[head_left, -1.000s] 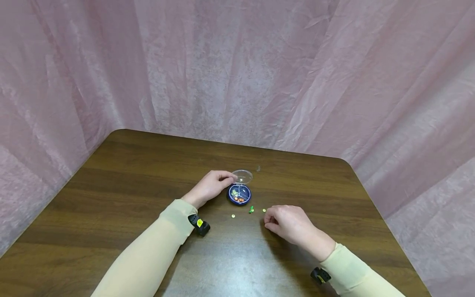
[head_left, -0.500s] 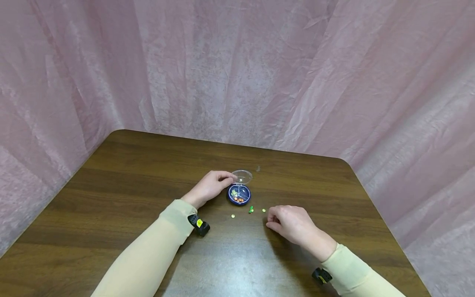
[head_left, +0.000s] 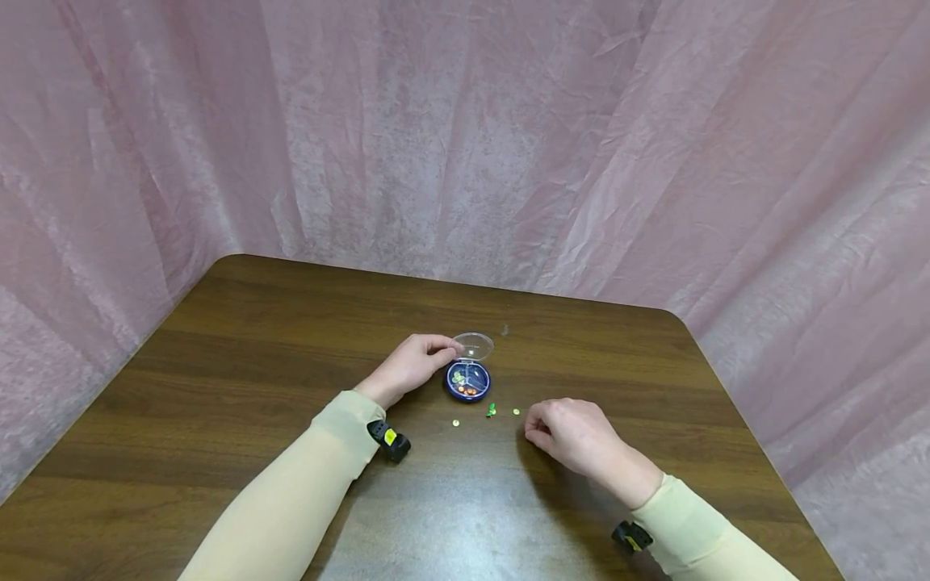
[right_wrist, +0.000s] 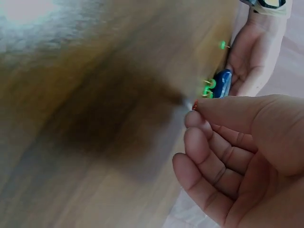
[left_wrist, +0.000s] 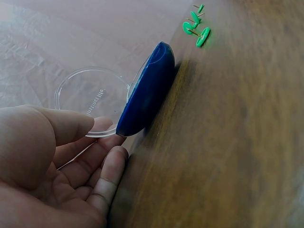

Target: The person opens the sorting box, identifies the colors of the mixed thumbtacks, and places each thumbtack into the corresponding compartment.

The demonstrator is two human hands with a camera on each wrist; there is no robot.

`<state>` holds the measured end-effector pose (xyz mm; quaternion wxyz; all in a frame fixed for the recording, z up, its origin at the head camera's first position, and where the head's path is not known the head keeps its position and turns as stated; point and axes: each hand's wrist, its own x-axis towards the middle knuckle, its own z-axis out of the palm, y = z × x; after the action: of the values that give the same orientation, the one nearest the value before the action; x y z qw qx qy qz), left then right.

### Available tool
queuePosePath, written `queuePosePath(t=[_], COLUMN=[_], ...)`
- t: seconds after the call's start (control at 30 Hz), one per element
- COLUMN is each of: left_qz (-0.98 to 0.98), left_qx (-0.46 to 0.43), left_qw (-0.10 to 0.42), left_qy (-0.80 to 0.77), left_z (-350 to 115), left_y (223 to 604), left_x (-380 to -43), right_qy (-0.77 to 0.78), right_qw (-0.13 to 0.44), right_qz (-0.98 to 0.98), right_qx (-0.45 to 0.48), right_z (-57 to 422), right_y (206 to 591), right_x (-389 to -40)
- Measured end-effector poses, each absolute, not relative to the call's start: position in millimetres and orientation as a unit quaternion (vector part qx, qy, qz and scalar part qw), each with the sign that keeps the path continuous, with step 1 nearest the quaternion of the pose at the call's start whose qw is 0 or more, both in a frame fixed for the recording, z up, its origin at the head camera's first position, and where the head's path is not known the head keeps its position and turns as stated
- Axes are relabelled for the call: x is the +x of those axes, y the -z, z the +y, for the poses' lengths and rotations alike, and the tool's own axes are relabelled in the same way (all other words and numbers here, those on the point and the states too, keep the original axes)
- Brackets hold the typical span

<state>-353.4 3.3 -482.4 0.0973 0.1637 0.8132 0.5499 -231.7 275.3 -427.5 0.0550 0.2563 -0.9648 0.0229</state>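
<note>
A small round blue case (head_left: 468, 399) stands on the table with its clear lid (head_left: 481, 344) raised. Inside are dividers, with green and orange-red thumbtacks in separate compartments. My left hand (head_left: 410, 367) pinches the lid's edge between thumb and fingers; in the left wrist view the lid (left_wrist: 78, 73) rises from the blue case (left_wrist: 149, 92). To the right, my right hand (head_left: 574, 436) is held low over the table. The right wrist view shows its thumb and index finger pinching a red thumbtack (right_wrist: 195, 106), mostly hidden by the fingertips. Several green thumbtacks (head_left: 492, 411) lie between the hands.
One green thumbtack (head_left: 455, 423) lies in front of the case, and another (head_left: 517, 411) just left of the right hand. A small clear scrap (head_left: 505, 330) lies behind the case. The brown wooden table (head_left: 291, 315) ends at a pink curtain (head_left: 465, 161).
My right hand has drifted slightly to the right, away from the nearest green thumbtack. The left hand keeps its hold on the lid, and the case has stayed put.
</note>
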Motion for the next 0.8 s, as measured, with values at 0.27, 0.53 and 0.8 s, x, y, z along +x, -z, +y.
queuePosePath(t=[0.27, 0.53, 0.8], left_qz=[0.812, 0.812, 0.807], left_qx=[0.164, 0.153, 0.158], left_qw=[0.096, 0.104, 0.102], left_qy=[-0.552, -0.553, -0.559], left_z=[3.6, 4.2, 4.4], left_y=[481.4, 480.6, 480.3], left_x=[-353.2, -352.1, -351.9], right_qy=[-0.315, -0.693, -0.767], right_qw=[-0.084, -0.228, -0.299], right_qz=[-0.916, -0.657, -0.518], right_qx=[0.236, 0.19, 0.233], right_z=[266.2, 244.6, 230.7], right_y=[403.8, 376.7, 355.0], right_x=[-234.4, -231.9, -223.2])
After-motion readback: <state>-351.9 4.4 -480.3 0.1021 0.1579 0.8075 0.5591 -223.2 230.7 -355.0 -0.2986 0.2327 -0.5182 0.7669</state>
